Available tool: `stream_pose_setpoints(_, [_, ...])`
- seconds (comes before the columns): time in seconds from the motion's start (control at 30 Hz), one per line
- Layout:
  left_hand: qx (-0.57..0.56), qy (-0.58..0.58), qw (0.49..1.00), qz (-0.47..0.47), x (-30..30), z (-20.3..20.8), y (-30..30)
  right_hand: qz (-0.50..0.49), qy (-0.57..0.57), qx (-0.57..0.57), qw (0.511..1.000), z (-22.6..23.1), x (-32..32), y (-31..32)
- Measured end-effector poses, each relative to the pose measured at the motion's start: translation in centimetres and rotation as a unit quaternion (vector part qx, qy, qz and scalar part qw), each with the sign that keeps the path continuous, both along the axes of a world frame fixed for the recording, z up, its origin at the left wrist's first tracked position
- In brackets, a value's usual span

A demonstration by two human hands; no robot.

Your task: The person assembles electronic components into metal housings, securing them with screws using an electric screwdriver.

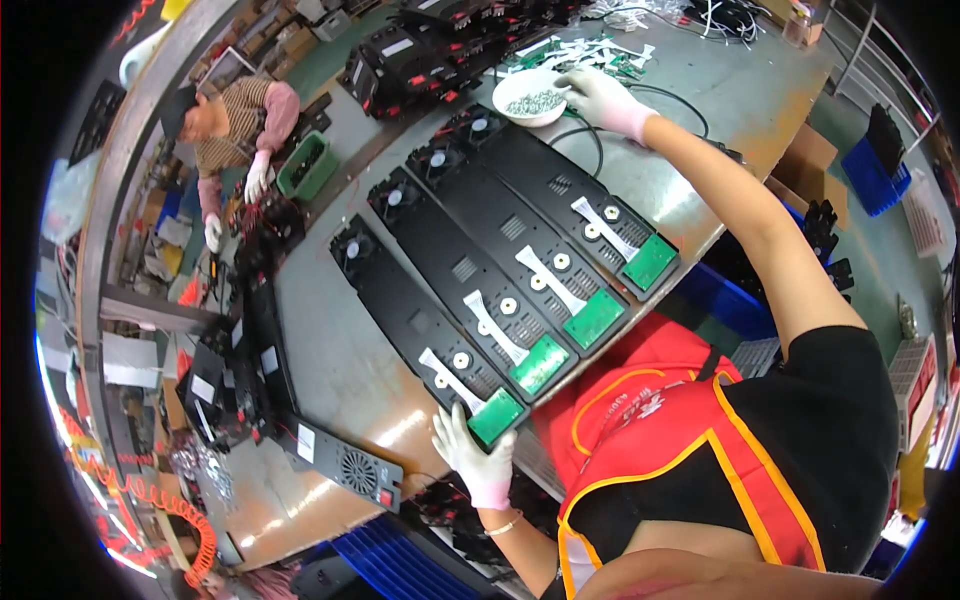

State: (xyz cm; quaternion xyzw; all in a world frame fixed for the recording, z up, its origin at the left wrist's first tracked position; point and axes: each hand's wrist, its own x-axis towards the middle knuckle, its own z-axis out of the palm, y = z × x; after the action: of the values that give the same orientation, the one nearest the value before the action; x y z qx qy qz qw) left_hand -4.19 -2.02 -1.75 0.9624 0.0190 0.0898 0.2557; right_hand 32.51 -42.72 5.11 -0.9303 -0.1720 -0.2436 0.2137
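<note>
Left grip (472, 456) spread, rested at end of lower-centre black panel (408, 315). Right grip (607, 104) bent at white bowl (538, 122), upper centre; whether metal part is pinched cannot be told. Mid-frame: four panels laid out, each given green board (496, 416); fastening not discernible.

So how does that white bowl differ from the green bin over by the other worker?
The white bowl is round; the green bin is roughly rectangular. The bowl holds small silvery pieces; the bin holds dark things. The wearer's right hand is at the bowl's rim, while a co-worker's gloved hand is near the bin. Both are open-topped containers with things inside.
</note>
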Motion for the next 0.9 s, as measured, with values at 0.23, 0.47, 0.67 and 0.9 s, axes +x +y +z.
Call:
stream_pose_setpoints(0.23, [-0.026,0.032,0.999,0.006,0.4,0.2,0.1,-0.087,0.229,-0.16,0.956,-0.2,9.4,5.7])
stream_pose_setpoints(0.47, [-0.023,-0.003,1.0,-0.017,1.0,0.6,0.0,-0.126,0.214,-0.149,0.957,-9.7,20.7,2.1])
stream_pose_setpoints(0.67, [-0.376,-0.069,0.924,-0.021,-0.2,-0.6,1.1,-0.103,0.167,-0.125,0.973,-1.6,10.4,5.1])
stream_pose_setpoints(0.9, [-0.473,-0.272,0.826,0.14,0.0,3.9,-1.3,-0.048,0.161,-0.207,0.964,-0.2,12.7,3.4])
